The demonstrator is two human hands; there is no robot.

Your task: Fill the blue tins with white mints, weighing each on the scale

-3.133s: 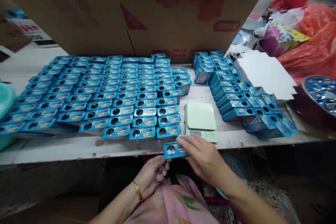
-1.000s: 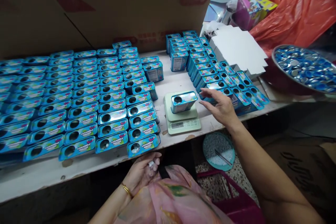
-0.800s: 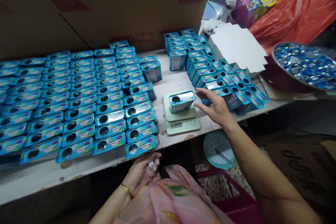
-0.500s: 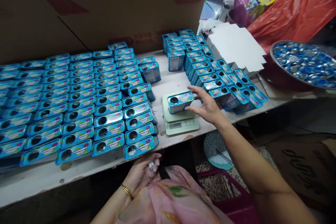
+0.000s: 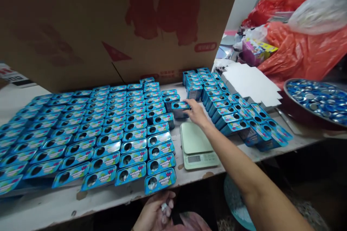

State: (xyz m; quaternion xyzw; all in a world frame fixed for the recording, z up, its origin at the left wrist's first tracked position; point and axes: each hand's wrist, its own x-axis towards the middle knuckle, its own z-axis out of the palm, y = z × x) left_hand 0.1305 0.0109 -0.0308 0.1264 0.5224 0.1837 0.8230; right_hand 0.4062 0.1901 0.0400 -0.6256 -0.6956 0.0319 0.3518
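Note:
My right hand (image 5: 197, 113) reaches across the table and grips a blue rectangular tin (image 5: 179, 108) with a round hole in its top, at the right edge of the big block of like tins (image 5: 108, 130). The pale green scale (image 5: 196, 145) in front of it has a bare platform. My left hand (image 5: 157, 211) rests below the table edge, palm up, cupped around a few small white pieces (image 5: 163, 206).
A second group of blue tins (image 5: 230, 108) lies right of the scale. A round tray of blue and silver lids (image 5: 317, 101) stands far right, white flat cartons (image 5: 251, 83) behind. A large cardboard box (image 5: 121, 25) backs the table; red bags (image 5: 298, 50) are piled at right.
My right hand closed on the tin on the scale, lifted it off and carried it back-left to the edge of the big block. The left hand stayed cupped below the table.

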